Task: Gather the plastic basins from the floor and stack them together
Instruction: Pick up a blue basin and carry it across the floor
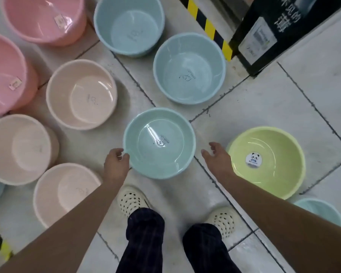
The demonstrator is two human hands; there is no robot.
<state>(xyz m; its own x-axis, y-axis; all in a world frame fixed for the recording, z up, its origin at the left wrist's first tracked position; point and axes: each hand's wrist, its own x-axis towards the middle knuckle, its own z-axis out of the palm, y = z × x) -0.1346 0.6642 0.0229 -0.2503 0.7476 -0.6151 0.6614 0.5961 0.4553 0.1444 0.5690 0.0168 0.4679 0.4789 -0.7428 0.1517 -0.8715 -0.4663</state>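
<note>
- Gripped the near-left rim of the centre blue basin (159, 142) with the left hand (116, 162), fingers curled over the edge.
- Held the right hand (217, 156) open just right of that basin, fingers loosely spread, touching nothing.
- Couldn't tell whether resting on the floor or lifted a touch.
- Stood in cream clogs (131, 201) on a pale tiled floor (244, 107) with dark grout lines, right behind the basin.
- Counted five blue basins (189, 68) (two cut off at the frame edges), three beige basins (81, 93), two pink basins (45, 18), one green basin (266, 174) with a panda sticker (253, 159).
- Found the green basin just beside the right hand, beige ones off left.
- Spotted yellow-black hazard tape (207, 24) and a black box (264, 36) top right, well apart.
</note>
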